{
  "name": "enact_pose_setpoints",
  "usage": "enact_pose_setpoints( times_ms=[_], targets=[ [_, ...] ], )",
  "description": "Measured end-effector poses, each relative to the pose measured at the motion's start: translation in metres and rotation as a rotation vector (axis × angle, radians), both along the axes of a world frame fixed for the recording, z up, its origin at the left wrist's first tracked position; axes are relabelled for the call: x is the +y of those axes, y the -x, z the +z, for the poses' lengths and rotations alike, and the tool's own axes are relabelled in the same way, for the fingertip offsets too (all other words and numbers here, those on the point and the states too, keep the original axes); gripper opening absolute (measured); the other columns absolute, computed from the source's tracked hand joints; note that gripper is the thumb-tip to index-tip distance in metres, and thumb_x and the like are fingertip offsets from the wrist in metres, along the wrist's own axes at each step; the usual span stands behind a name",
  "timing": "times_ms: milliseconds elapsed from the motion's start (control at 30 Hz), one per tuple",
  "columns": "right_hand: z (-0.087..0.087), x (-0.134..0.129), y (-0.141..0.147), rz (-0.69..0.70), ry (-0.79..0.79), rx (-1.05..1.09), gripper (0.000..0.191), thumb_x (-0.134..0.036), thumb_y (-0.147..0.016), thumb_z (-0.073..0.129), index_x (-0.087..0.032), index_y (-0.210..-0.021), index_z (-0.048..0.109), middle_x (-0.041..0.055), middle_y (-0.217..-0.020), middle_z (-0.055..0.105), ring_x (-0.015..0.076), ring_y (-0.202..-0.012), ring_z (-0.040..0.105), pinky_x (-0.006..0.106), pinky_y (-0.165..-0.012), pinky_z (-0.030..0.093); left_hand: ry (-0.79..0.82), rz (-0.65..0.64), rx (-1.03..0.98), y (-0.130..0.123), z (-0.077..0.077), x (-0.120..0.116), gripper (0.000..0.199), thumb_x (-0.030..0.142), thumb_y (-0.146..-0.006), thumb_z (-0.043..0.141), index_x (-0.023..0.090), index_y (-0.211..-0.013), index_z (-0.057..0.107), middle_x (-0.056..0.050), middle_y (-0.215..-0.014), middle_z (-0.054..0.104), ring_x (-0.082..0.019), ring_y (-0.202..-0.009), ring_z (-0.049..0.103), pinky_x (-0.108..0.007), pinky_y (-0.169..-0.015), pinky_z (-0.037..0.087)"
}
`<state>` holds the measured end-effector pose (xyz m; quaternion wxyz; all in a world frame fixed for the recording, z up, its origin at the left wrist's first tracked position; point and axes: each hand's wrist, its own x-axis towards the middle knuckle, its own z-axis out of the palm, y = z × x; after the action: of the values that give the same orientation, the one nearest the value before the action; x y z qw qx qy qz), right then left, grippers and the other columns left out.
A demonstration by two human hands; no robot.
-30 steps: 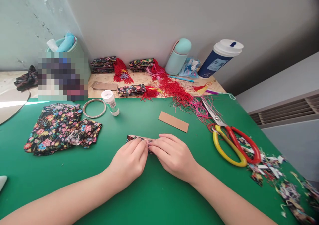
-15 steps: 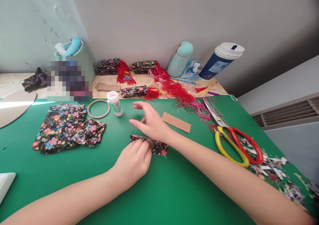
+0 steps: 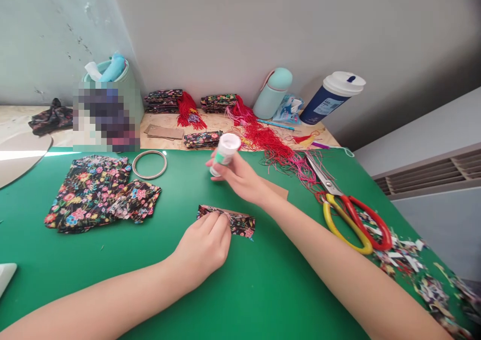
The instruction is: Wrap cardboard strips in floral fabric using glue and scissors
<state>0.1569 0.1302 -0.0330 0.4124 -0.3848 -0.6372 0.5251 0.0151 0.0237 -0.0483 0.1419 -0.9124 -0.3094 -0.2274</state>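
My right hand (image 3: 242, 177) is closed around a white glue stick (image 3: 224, 154) with a green label, held tilted above the green mat (image 3: 180, 290). Below it, my left hand (image 3: 206, 239) presses its bunched fingertips on a small strip of black floral fabric (image 3: 242, 223). A brown edge shows along the strip's far side. Behind my right wrist lies a brown cardboard strip (image 3: 276, 189), partly covered by the hand.
A folded floral cloth (image 3: 88, 192) and a ring-shaped roll (image 3: 149, 164) lie left. Large scissors (image 3: 347, 212) and fabric scraps (image 3: 406, 255) lie right. Along the back are red tassels (image 3: 270, 142), a pale bottle (image 3: 272, 94) and a blue cup (image 3: 326, 102).
My right hand, open and empty before, has taken hold of the glue stick, lifted it off the mat and brought it rightward. My left hand stays on the fabric strip.
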Motion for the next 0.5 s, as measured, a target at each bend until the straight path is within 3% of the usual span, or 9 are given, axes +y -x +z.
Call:
enact_pose_setpoints(
  times_ms=[100, 233, 367, 433, 500],
  targets=[
    [0.001, -0.005, -0.022, -0.049, 0.124, 0.061, 0.045, -0.057, -0.079, 0.060, -0.024, -0.103, 0.044, 0.0061, -0.102, 0.059, 0.0190, -0.095, 0.061, 0.038, -0.074, 0.060, -0.020, 0.006, 0.008, 0.000, 0.001, 0.000, 0.025, 0.002, -0.087, 0.042, 0.007, -0.089, 0.066, -0.012, -0.088, 0.068, -0.020, -0.080, 0.065, -0.031, -0.074, 0.055],
    [0.000, -0.001, -0.027, -0.083, 0.199, 0.080, 0.048, -0.061, -0.079, 0.058, -0.023, -0.104, 0.044, 0.0092, -0.110, 0.058, 0.0212, -0.103, 0.059, 0.035, -0.068, 0.062, -0.032, 0.026, 0.021, -0.002, 0.002, -0.001, 0.027, 0.002, -0.087, 0.040, 0.004, -0.098, 0.065, -0.012, -0.087, 0.069, -0.020, -0.081, 0.065, -0.030, -0.074, 0.054],
    [-0.003, 0.005, -0.027, -0.149, 0.135, 0.013, 0.049, -0.063, -0.078, 0.057, -0.022, -0.106, 0.050, 0.0083, -0.113, 0.059, 0.0156, -0.078, 0.061, 0.022, -0.044, 0.054, -0.004, 0.028, 0.044, -0.003, 0.001, -0.003, 0.028, 0.005, -0.088, 0.041, 0.002, -0.106, 0.062, -0.013, -0.089, 0.069, -0.021, -0.081, 0.065, -0.033, -0.075, 0.053],
    [-0.001, 0.006, -0.030, -0.219, 0.083, 0.011, 0.052, -0.066, -0.076, 0.058, -0.022, -0.103, 0.056, 0.0058, -0.103, 0.062, 0.0109, -0.061, 0.054, 0.018, -0.035, 0.044, 0.044, 0.035, 0.075, -0.003, 0.001, -0.005, 0.030, 0.012, -0.089, 0.043, 0.001, -0.112, 0.060, -0.015, -0.093, 0.068, -0.023, -0.085, 0.065, -0.035, -0.077, 0.052],
    [0.004, 0.002, -0.035, -0.305, 0.043, 0.049, 0.050, -0.067, -0.075, 0.059, -0.023, -0.098, 0.062, 0.0028, -0.091, 0.062, 0.0093, -0.055, 0.050, 0.018, -0.036, 0.042, 0.109, 0.043, 0.101, -0.004, 0.001, -0.007, 0.036, 0.021, -0.090, 0.045, 0.000, -0.116, 0.058, -0.017, -0.099, 0.068, -0.026, -0.089, 0.064, -0.037, -0.080, 0.051]
  ],
)
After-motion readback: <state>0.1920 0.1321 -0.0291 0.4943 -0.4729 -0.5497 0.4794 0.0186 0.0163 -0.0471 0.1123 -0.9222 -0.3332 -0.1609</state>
